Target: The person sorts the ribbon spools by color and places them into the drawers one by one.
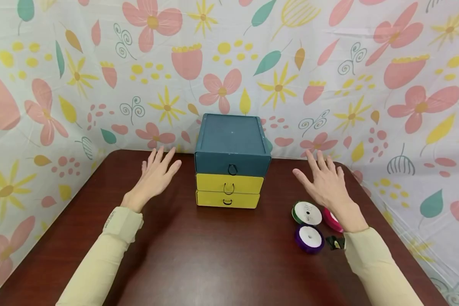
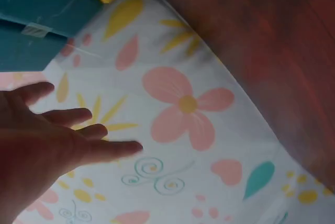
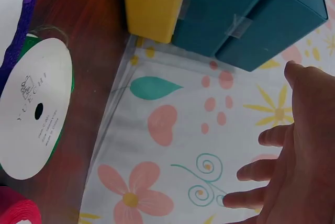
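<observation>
Drawer unit (image 1: 231, 135): one, upright at the back of the worktop (image 1: 214, 259), between the hands, apart from both.
Left hand (image 1: 151, 176): fingers extended, holding nothing.
Right hand (image 1: 326, 184): fingers extended, holding nothing.
Right sleeve (image 1: 378, 265): likely hazard; careless lowering may displace the green spool (image 1: 304, 212), purple spool (image 1: 310, 243) or red spool (image 1: 330, 220).
Drawer fronts (image 1: 214, 163): three; one blue, two yellow.
Spools: three.
Small dark item (image 1: 333, 242): one, unidentified.
</observation>
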`<control>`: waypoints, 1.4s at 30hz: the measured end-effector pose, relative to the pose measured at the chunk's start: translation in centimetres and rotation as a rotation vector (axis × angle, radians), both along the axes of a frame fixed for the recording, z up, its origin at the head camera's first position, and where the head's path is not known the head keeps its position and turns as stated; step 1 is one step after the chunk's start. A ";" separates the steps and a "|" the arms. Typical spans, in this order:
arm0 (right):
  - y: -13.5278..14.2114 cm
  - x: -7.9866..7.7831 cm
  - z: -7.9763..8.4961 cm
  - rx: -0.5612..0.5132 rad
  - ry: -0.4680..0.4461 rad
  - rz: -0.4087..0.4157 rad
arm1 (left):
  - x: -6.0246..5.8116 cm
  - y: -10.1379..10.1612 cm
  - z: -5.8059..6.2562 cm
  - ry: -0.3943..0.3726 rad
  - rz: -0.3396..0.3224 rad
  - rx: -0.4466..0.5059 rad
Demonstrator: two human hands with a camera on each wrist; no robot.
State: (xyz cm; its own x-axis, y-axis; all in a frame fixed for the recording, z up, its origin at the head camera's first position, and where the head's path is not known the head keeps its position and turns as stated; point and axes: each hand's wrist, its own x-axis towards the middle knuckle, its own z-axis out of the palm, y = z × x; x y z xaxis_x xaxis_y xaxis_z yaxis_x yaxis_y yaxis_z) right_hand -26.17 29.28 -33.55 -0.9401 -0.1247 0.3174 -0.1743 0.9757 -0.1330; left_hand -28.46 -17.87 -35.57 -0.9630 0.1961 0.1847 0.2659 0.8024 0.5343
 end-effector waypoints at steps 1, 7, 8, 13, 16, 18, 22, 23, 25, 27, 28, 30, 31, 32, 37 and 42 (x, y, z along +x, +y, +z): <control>-0.1 0.0 0.1 0.001 0.000 0.002 | -0.2 0.2 0.3 0.006 -0.009 0.040; -0.6 0.0 0.6 -0.012 -0.031 0.021 | -1.0 1.9 2.4 -0.020 -0.088 0.318; -0.7 0.0 0.6 -0.017 -0.043 0.028 | -1.2 2.2 2.7 -0.035 -0.106 0.371; -1.3 0.3 1.3 -0.107 -0.136 0.079 | -2.6 4.0 4.3 -0.113 -0.198 0.655; -1.9 0.7 2.0 -0.167 -0.202 0.105 | -3.6 5.0 5.0 -0.137 -0.231 0.756; -2.3 1.0 2.4 -0.192 -0.242 0.119 | -4.1 5.6 5.2 -0.147 -0.240 0.794; -3.1 1.7 3.0 -0.242 -0.299 0.170 | -4.7 6.6 5.3 -0.175 -0.253 0.817; -3.3 1.8 3.1 -0.258 -0.312 0.187 | -4.8 6.8 5.3 -0.181 -0.253 0.816; -3.8 2.1 3.3 -0.292 -0.343 0.226 | -5.0 7.0 5.4 -0.190 -0.256 0.804; -4.3 2.3 3.5 -0.317 -0.385 0.259 | -5.0 7.2 5.5 -0.195 -0.254 0.799; -4.5 2.4 3.5 -0.327 -0.408 0.276 | -5.0 7.2 5.5 -0.200 -0.251 0.797; -4.9 2.6 3.5 -0.347 -0.452 0.306 | -5.1 7.2 5.4 -0.217 -0.247 0.800; -5.2 2.7 3.4 -0.355 -0.473 0.322 | -5.1 7.1 5.4 -0.224 -0.245 0.807; -5.5 2.8 3.3 -0.361 -0.486 0.346 | -5.2 7.1 5.3 -0.232 -0.244 0.812; -7.4 2.9 2.4 -0.458 -0.537 0.457 | -5.3 7.0 5.2 -0.251 -0.237 0.830; -9.6 2.8 1.9 -0.652 -0.613 0.553 | -5.5 7.0 5.1 -0.257 -0.241 0.839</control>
State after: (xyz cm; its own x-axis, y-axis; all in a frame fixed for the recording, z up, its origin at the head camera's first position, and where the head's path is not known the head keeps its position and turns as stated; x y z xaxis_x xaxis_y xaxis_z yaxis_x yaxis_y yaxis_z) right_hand -23.38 19.71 -31.69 -0.8268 -0.5615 -0.0333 -0.2986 0.4882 -0.8200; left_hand -33.95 -10.86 -30.46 -0.9445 0.2957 0.1429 0.1680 0.0609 0.9839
